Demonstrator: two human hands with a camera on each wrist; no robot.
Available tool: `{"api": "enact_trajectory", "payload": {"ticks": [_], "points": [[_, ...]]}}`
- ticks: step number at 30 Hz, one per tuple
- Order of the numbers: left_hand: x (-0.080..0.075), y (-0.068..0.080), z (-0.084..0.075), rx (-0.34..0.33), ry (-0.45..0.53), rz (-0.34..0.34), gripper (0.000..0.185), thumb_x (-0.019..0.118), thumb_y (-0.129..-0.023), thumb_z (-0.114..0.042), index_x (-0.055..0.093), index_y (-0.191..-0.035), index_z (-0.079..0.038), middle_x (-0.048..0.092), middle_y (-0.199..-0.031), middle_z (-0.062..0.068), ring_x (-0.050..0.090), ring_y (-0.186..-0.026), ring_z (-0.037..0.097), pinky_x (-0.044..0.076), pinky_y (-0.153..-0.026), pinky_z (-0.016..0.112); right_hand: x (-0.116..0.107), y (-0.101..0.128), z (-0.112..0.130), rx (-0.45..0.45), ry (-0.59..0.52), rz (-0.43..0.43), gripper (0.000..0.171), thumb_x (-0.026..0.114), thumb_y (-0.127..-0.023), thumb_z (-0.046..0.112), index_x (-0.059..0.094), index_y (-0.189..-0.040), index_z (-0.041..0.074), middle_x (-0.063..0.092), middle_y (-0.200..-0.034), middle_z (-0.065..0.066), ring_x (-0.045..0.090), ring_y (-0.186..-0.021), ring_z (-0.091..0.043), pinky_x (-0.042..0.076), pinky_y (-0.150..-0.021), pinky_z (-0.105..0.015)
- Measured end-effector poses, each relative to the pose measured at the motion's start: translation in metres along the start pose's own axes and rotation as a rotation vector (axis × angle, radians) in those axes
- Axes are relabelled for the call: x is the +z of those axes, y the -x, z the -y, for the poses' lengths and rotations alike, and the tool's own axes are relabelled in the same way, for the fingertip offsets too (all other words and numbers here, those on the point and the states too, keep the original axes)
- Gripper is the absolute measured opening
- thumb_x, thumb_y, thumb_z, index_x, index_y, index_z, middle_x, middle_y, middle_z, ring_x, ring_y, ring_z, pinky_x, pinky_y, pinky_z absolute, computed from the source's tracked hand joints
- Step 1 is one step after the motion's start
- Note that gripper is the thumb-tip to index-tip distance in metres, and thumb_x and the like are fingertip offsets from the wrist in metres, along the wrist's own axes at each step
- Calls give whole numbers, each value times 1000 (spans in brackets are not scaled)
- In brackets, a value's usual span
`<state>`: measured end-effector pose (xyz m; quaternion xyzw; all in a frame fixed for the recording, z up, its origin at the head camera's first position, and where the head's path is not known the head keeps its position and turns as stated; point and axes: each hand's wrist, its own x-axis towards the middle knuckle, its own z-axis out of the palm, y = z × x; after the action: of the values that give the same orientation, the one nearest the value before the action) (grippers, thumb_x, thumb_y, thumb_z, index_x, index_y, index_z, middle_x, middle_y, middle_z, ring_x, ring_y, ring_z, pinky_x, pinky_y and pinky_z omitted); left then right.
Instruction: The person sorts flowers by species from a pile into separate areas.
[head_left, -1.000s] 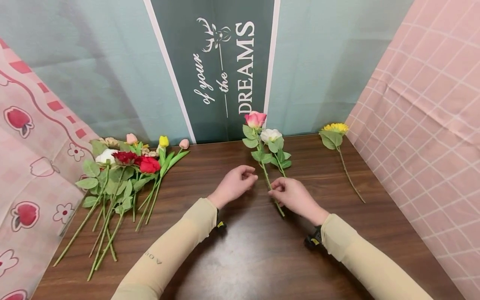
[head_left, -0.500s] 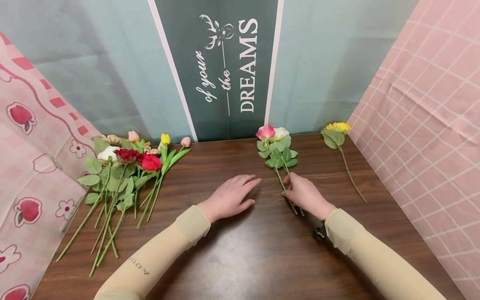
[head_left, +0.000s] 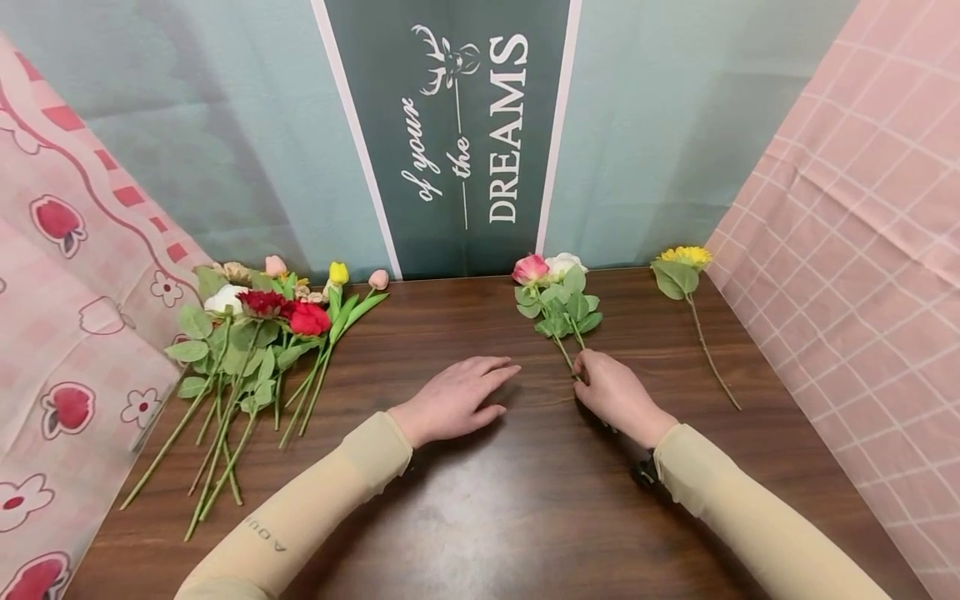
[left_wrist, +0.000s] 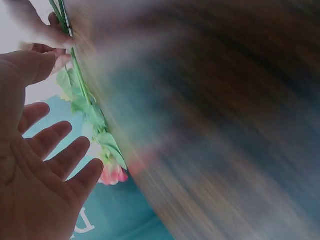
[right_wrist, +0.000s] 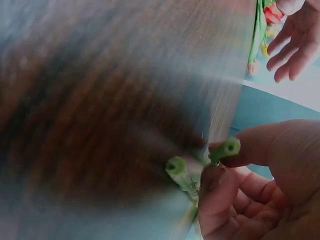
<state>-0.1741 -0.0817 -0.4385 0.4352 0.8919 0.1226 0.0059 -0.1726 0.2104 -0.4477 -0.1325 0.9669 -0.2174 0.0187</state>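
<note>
Two roses, one pink [head_left: 530, 268] and one white [head_left: 564, 264], lie together on the table [head_left: 487, 500] near the back wall, stems pointing toward the person. The right hand [head_left: 617, 396] pinches both stems [right_wrist: 200, 165] in curled fingers. The left hand [head_left: 457, 398] rests flat on the wood just beside, fingers straight, holding nothing. A sunflower [head_left: 681, 260] lies apart at right; a bunch [head_left: 255, 333] lies at left.

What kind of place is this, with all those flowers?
Probably a staged craft corner, not a real shop: a wooden table hemmed in by hung patterned cloths, a printed backdrop, and a bunch of flowers laid out.
</note>
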Motion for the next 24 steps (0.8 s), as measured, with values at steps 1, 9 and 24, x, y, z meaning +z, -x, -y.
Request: {"api": "enact_trajectory", "payload": {"ticks": [1,9,24], "points": [[-1,2,2,-14,-2,3,64,62,-102,-36,40,-158,-14,42,-158,8,39,-144,22,31,-120,40,0,0,0,-11,5,-14,12,69,-91,7,61,-100,5,55,-82,-4,51,-70,-19,46,-65,-38],[-20,34,33,-178,-35,-88,59,65,-100,-33,48,-153,-12,50,-152,10,46,-140,28,35,-117,46,0,-1,14,-139,45,-126,18,71,-95,18,69,-106,4,62,-93,-8,57,-89,-29,49,-81,-46],[-80,183,113,-655,-108,-442,38,64,-97,-13,62,-133,-1,61,-124,25,57,-110,47,47,-88,65,26,-19,91,-465,217,-18,58,73,-95,36,57,-143,6,57,-144,-17,44,-139,-42,32,-117,-54]]}}
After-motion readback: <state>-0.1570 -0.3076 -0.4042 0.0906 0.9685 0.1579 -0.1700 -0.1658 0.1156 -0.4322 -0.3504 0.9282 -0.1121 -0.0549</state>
